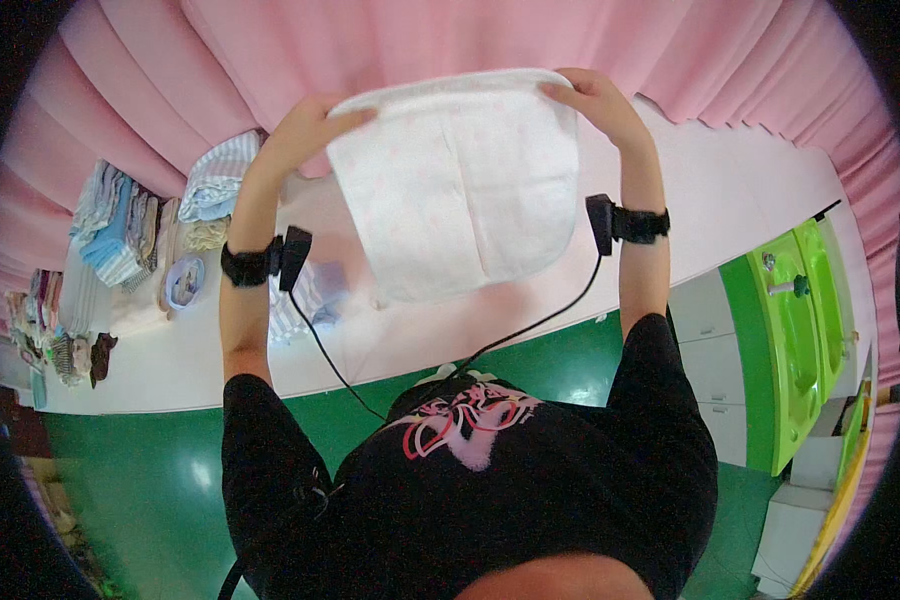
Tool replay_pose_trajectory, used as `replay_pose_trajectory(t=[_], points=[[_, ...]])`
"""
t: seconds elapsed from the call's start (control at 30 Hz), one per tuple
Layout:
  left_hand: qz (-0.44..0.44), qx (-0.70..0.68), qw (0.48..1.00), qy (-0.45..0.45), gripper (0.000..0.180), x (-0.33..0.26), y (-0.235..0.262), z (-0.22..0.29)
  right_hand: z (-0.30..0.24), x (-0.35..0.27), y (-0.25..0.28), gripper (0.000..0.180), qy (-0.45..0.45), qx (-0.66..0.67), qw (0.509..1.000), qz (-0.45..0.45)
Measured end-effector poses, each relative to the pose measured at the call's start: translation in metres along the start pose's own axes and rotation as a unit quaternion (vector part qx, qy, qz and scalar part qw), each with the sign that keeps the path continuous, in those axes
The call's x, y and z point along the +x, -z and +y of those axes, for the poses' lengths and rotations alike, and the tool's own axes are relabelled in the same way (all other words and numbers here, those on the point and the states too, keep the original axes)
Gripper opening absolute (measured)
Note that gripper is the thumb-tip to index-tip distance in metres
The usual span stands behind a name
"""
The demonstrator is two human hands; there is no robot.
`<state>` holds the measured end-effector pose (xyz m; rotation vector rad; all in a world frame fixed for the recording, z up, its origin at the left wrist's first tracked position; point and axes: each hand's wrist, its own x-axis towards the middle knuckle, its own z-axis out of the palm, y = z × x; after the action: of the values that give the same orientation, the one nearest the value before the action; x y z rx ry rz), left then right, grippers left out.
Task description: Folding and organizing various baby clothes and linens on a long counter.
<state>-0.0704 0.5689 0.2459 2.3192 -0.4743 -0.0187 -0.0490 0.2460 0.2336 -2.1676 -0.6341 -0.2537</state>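
A white cloth [470,190] with faint pale pink marks and fold creases hangs stretched between my two hands, above the table. My left hand [320,125] grips its upper left corner, thumb lying over the front. At the upper right corner, my right hand [595,100] pinches the cloth the same way. The fingers behind the cloth are hidden on both sides. Partly covered by my left wrist and the cloth, a blue-and-white striped cloth [315,290] lies on the table below.
On the white table [710,190], folded clothes [120,230], a striped bundle [220,175] and a round light-blue container [184,283] sit at the left. A pink curtain [420,40] hangs along the back. At the right stands a green sink unit [800,320]. Black cables run from both wrist straps.
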Motion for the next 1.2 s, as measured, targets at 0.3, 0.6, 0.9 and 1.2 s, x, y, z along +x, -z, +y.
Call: replay_pose_trajectory(t=[0.3,0.6,0.9,1.2], points=[[0.142,-0.084,0.974,-0.154,0.024,-0.004,-0.015,-0.011,0.002,-0.03,0.003,0.025,0.013,0.0,0.996,0.089],[0.136,-0.07,0.988,-0.035,0.026,0.044,-0.091,-0.075,0.095,-0.03,-0.039,0.029,-0.075,-0.037,0.995,0.051],[-0.062,0.247,0.957,-0.138,0.06,-0.017,-0.252,-0.133,0.137,-0.1,-0.177,0.045,0.019,-0.076,0.986,-0.149],[-0.118,0.336,0.934,-0.018,0.079,-0.049,-0.247,-0.149,0.153,-0.132,-0.188,0.076,-0.047,-0.306,0.917,-0.252]])
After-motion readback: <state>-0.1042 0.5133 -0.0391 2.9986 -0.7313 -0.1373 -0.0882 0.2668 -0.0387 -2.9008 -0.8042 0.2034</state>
